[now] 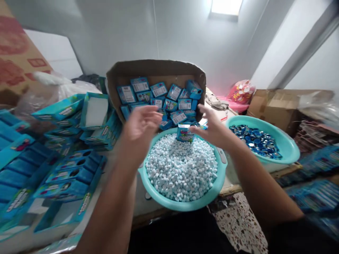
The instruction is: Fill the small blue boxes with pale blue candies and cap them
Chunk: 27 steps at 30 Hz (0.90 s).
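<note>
A teal basin (pixel 221 176) heaped with small white-blue candies (pixel 180 169) sits in front of me. My right hand (pixel 212 128) holds a small blue candy box (pixel 184 132) upright over the far side of the heap, fingers and thumb pinched on it. My left hand (pixel 141 125) hovers above the basin's left rim with its fingers loosely curled and apart, holding nothing that I can see. Behind the basin an open cardboard carton (pixel 156 68) holds several of the same small blue boxes (pixel 159 90).
A second teal basin (pixel 286 143) with blue metal caps (pixel 254 139) stands at the right. Blue display trays (pixel 69 173) are stacked at the left. Brown cardboard boxes (pixel 275 106) and a red bag (pixel 241 91) lie behind at the right.
</note>
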Each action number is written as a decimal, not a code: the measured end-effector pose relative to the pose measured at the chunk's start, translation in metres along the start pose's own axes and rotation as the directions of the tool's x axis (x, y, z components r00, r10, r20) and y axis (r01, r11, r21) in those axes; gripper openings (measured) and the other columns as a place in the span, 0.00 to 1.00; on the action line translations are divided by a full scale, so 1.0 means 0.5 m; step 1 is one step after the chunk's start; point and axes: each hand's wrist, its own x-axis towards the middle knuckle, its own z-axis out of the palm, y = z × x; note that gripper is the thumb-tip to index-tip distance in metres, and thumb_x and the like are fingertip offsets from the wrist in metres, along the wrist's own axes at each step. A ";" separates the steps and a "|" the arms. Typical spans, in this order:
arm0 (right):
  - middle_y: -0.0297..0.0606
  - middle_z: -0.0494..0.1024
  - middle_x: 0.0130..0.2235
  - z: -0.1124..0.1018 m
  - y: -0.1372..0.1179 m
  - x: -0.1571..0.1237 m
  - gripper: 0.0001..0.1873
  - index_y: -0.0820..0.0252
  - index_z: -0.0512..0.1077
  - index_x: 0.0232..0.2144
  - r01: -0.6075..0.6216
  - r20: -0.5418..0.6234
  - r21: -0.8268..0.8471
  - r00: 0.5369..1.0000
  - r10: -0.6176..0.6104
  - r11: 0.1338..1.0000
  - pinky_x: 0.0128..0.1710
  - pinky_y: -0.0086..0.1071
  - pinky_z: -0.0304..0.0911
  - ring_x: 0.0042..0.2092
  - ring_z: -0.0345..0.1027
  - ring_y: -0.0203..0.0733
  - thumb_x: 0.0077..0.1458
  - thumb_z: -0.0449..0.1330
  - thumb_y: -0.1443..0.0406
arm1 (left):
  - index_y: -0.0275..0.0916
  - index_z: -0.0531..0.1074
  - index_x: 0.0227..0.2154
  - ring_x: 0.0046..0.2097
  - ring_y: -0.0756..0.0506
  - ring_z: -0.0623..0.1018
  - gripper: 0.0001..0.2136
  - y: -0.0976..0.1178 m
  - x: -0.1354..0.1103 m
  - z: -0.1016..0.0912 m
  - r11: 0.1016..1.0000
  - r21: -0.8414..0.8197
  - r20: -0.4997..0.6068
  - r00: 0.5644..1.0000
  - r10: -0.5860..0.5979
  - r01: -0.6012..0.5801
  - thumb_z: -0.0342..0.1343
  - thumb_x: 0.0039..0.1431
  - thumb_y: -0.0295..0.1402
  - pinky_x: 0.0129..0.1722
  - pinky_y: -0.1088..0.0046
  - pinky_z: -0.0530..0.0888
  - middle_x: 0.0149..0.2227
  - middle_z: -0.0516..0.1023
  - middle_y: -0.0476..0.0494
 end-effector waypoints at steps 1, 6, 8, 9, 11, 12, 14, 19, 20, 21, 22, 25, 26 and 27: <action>0.52 0.67 0.60 0.013 0.011 0.003 0.40 0.58 0.59 0.64 0.002 0.074 -0.018 0.997 -0.001 1.000 0.55 0.48 0.67 0.56 0.68 0.53 0.54 0.67 0.59 | 0.41 0.67 0.55 0.52 0.41 0.76 0.24 -0.022 0.006 0.021 0.997 0.014 0.052 0.995 -0.082 0.082 0.62 0.58 0.43 0.53 0.57 0.74 0.51 0.75 0.38; 0.45 0.75 0.50 0.061 0.030 0.025 0.18 0.60 0.73 0.50 -0.044 0.130 -0.023 0.990 0.046 0.999 0.52 0.42 0.68 0.49 0.71 0.47 0.57 0.61 0.68 | 0.36 0.56 0.63 0.62 0.36 0.69 0.39 -0.132 0.000 0.084 0.928 0.064 0.229 0.900 -0.371 0.367 0.65 0.52 0.44 0.61 0.53 0.67 0.60 0.68 0.29; 0.46 0.74 0.53 0.055 0.010 0.025 0.23 0.60 0.68 0.56 -0.070 0.148 -0.038 0.986 0.075 0.997 0.53 0.43 0.67 0.51 0.70 0.48 0.58 0.60 0.69 | 0.35 0.57 0.63 0.59 0.36 0.71 0.39 -0.150 -0.010 0.085 0.922 0.133 0.286 0.877 -0.387 0.364 0.65 0.51 0.44 0.59 0.54 0.68 0.57 0.70 0.29; 0.48 0.72 0.56 0.050 -0.005 0.020 0.26 0.60 0.65 0.59 -0.071 0.150 -0.068 0.985 0.081 0.995 0.54 0.45 0.67 0.53 0.69 0.50 0.58 0.59 0.68 | 0.36 0.59 0.62 0.58 0.36 0.72 0.37 -0.153 -0.015 0.083 0.925 0.171 0.316 0.870 -0.377 0.339 0.65 0.52 0.43 0.59 0.54 0.69 0.56 0.72 0.31; 0.52 0.66 0.60 0.040 -0.039 -0.004 0.27 0.61 0.62 0.61 -0.054 0.086 -0.153 0.994 0.068 0.987 0.56 0.48 0.64 0.57 0.66 0.54 0.60 0.57 0.67 | 0.37 0.64 0.59 0.57 0.38 0.74 0.32 -0.154 -0.021 0.078 0.940 0.211 0.367 0.869 -0.331 0.268 0.65 0.52 0.41 0.59 0.55 0.70 0.55 0.74 0.34; 0.53 0.65 0.61 0.038 -0.056 -0.024 0.26 0.61 0.63 0.61 -0.033 0.050 -0.184 0.998 0.043 0.982 0.58 0.49 0.63 0.59 0.64 0.55 0.60 0.57 0.67 | 0.38 0.66 0.58 0.56 0.38 0.74 0.30 -0.154 -0.022 0.076 0.947 0.215 0.391 0.867 -0.308 0.240 0.64 0.53 0.40 0.58 0.56 0.70 0.55 0.74 0.35; 0.51 0.66 0.60 0.043 -0.082 -0.072 0.24 0.59 0.65 0.59 0.032 0.091 -0.192 0.996 -0.014 0.981 0.59 0.48 0.62 0.59 0.63 0.53 0.61 0.57 0.63 | 0.40 0.66 0.58 0.57 0.39 0.74 0.28 -0.153 -0.023 0.073 0.956 0.214 0.417 0.866 -0.275 0.200 0.63 0.55 0.40 0.58 0.58 0.71 0.56 0.74 0.37; 0.47 0.66 0.62 0.084 -0.088 -0.169 0.30 0.52 0.67 0.59 0.098 0.405 -0.232 0.914 0.005 0.968 0.63 0.57 0.54 0.64 0.55 0.60 0.60 0.57 0.46 | 0.40 0.68 0.58 0.58 0.38 0.74 0.27 -0.151 -0.022 0.069 0.955 0.219 0.421 0.863 -0.279 0.202 0.62 0.56 0.41 0.60 0.58 0.69 0.57 0.75 0.39; 0.46 0.66 0.62 0.089 -0.084 -0.174 0.30 0.52 0.68 0.59 0.099 0.401 -0.248 0.916 0.009 0.964 0.63 0.57 0.53 0.64 0.53 0.60 0.60 0.56 0.46 | 0.40 0.69 0.57 0.58 0.38 0.74 0.26 -0.150 -0.021 0.068 0.953 0.223 0.424 0.859 -0.285 0.206 0.62 0.56 0.41 0.60 0.58 0.69 0.57 0.75 0.38; 0.46 0.67 0.62 0.092 -0.080 -0.175 0.30 0.53 0.68 0.58 0.104 0.395 -0.251 0.919 0.004 0.962 0.63 0.55 0.53 0.64 0.54 0.60 0.60 0.57 0.46 | 0.39 0.70 0.56 0.58 0.38 0.74 0.26 -0.149 -0.020 0.067 0.951 0.231 0.426 0.857 -0.291 0.208 0.62 0.56 0.41 0.60 0.57 0.69 0.57 0.75 0.38; 0.45 0.68 0.60 0.093 -0.077 -0.173 0.30 0.54 0.69 0.57 0.116 0.396 -0.244 0.918 -0.010 0.963 0.62 0.53 0.55 0.62 0.56 0.58 0.59 0.59 0.47 | 0.38 0.71 0.55 0.58 0.37 0.74 0.25 -0.149 -0.020 0.066 0.948 0.244 0.423 0.857 -0.295 0.206 0.62 0.55 0.41 0.60 0.57 0.69 0.57 0.75 0.38; 0.45 0.73 0.52 0.092 -0.073 -0.156 0.27 0.56 0.71 0.54 0.159 0.408 -0.210 0.911 -0.062 0.965 0.57 0.48 0.61 0.56 0.62 0.55 0.57 0.62 0.50 | 0.37 0.71 0.55 0.57 0.38 0.74 0.25 -0.153 -0.024 0.065 0.941 0.259 0.399 0.863 -0.310 0.218 0.62 0.55 0.41 0.59 0.56 0.69 0.56 0.75 0.36; 0.44 0.74 0.50 0.091 -0.073 -0.151 0.26 0.56 0.72 0.53 0.170 0.416 -0.201 0.906 -0.073 0.965 0.55 0.47 0.63 0.53 0.63 0.54 0.57 0.63 0.50 | 0.36 0.71 0.55 0.57 0.38 0.75 0.26 -0.155 -0.026 0.065 0.941 0.252 0.393 0.865 -0.314 0.227 0.62 0.55 0.41 0.59 0.57 0.70 0.56 0.75 0.36; 0.43 0.75 0.48 0.091 -0.074 -0.147 0.24 0.56 0.73 0.51 0.176 0.422 -0.197 0.903 -0.078 0.965 0.53 0.46 0.63 0.51 0.64 0.53 0.57 0.63 0.51 | 0.36 0.70 0.55 0.57 0.38 0.75 0.26 -0.157 -0.028 0.066 0.941 0.241 0.386 0.866 -0.317 0.237 0.62 0.55 0.41 0.59 0.57 0.70 0.55 0.76 0.35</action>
